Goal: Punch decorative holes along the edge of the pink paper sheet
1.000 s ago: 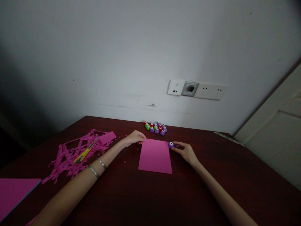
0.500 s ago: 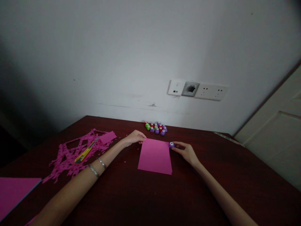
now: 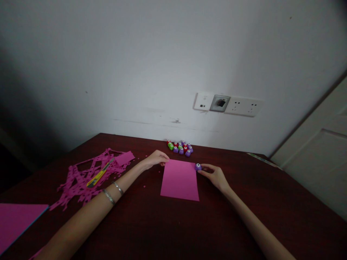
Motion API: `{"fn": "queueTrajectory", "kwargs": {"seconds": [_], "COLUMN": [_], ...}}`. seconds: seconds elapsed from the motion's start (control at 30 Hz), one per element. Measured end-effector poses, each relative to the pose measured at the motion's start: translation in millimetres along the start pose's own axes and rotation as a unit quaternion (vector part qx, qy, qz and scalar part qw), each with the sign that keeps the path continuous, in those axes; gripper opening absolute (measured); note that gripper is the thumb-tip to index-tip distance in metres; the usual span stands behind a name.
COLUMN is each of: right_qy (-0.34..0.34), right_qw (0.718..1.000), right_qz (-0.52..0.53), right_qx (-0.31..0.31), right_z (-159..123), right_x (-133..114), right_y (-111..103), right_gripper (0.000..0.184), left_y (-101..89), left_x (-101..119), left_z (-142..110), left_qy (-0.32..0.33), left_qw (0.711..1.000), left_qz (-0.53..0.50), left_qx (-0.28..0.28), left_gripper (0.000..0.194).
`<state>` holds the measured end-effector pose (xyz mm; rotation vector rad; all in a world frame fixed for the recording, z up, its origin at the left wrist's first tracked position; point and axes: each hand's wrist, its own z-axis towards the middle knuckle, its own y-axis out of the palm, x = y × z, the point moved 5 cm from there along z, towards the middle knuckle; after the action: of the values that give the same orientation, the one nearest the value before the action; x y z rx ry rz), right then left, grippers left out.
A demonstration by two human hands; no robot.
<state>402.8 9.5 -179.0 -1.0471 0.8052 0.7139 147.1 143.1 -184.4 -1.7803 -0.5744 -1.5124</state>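
A pink sheet of paper (image 3: pixel 180 180) lies in the middle of the dark red table. My left hand (image 3: pixel 156 159) pinches its far left corner between thumb and fingers. At the far right corner sits a small purple craft punch (image 3: pixel 198 167) with a white ring on top. The fingers of my right hand (image 3: pixel 215 175) are closed on that punch, right at the paper's edge. Whether the paper's corner is inside its slot cannot be made out. Behind the sheet stands a cluster of similar craft punches (image 3: pixel 181 150) in purple, green and red.
On the left lie pink paper scraps full of cut-outs (image 3: pixel 78 180), with a yellow utility knife (image 3: pixel 99 175) on them. More pink paper (image 3: pixel 18 220) is at the near left edge. A wall with sockets (image 3: pixel 244 106) rises behind. A thin strip (image 3: pixel 262 159) lies at the back right.
The pink sheet has shifted very slightly to the right, and the edge of a second layer at its right side no longer shows. Both hands keep their grips almost unmoved.
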Motion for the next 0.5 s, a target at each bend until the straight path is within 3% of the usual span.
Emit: {"fn": "queueTrajectory", "kwargs": {"seconds": [0.5], "right_qy": [-0.001], "right_qw": [0.999], "right_qz": [0.020], "right_qx": [0.027], "right_z": [-1.7], "right_x": [-4.9], "right_y": [-2.7], "right_gripper": [0.031], "left_y": [3.3], "left_x": [-0.4], "left_z": [0.2], "left_qy": [-0.007], "left_qw": [1.000], "left_qz": [-0.012], "left_qx": [-0.008], "left_gripper": [0.019]}}
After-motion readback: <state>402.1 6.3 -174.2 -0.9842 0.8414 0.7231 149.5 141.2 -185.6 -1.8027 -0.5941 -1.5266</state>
